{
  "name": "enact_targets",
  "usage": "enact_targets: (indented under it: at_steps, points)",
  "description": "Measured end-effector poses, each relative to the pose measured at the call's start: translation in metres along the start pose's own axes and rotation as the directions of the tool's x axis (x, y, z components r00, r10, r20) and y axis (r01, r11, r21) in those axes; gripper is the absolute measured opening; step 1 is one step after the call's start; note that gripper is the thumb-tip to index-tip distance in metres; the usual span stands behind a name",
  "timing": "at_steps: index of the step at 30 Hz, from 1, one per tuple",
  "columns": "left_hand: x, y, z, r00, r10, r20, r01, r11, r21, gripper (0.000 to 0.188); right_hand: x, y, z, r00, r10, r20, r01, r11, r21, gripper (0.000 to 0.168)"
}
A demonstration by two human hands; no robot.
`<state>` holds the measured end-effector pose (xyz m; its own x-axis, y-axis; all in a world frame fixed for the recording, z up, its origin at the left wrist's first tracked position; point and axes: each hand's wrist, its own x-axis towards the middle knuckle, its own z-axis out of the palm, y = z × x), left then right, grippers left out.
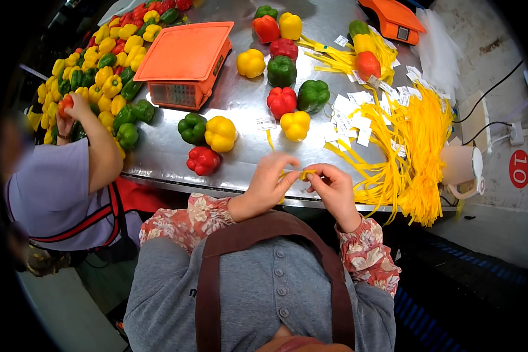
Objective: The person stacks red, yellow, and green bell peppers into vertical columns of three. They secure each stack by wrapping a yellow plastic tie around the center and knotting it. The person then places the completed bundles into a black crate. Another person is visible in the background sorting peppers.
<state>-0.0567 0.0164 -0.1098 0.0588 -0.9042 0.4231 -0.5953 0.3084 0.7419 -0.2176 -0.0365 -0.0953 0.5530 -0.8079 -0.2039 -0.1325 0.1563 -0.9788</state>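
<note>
Both my hands are at the near edge of the metal table [158, 154]. My left hand [270, 182] and my right hand [332, 189] pinch a yellow plastic strip [308, 173] between them; the left fingers are slightly blurred. Beyond them a white label [266, 123] with writing lies on the table, a yellow strip running from it. A green bell pepper [192, 129], a yellow bell pepper [220, 133] and a red bell pepper [203, 160] form a group to the left. Several other peppers, among them a yellow one [295, 126], lie in front of my hands.
Labelled yellow strips [422, 154] hang over the table edge at right, beside a lidded mug [462, 165]. An orange scale [185, 57] stands at left, another [394, 22] at the back right. A co-worker [66, 171] at left holds a red pepper [64, 106] by a heap of peppers [110, 66].
</note>
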Motion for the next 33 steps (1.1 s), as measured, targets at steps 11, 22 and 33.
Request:
enact_targets:
  at_steps: [11, 22, 33]
  points:
    - [-0.030, -0.016, -0.013, 0.749, -0.491, 0.444, 0.631, 0.325, -0.705, 0.013, 0.010, 0.024, 0.050, 0.997, -0.052, -0.061, 0.048, 0.997, -0.061, 0.009]
    - [-0.041, -0.039, -0.031, 0.726, -0.568, 0.387, 0.578, 0.199, -0.791, 0.016, 0.023, 0.033, 0.067, 0.984, 0.169, 0.057, -0.174, 0.837, 0.518, 0.009]
    - [-0.038, -0.043, -0.023, 0.677, -0.601, 0.424, 0.618, 0.152, -0.771, 0.016, 0.018, 0.032, 0.076, 0.994, 0.109, 0.001, -0.096, 0.875, 0.475, 0.011]
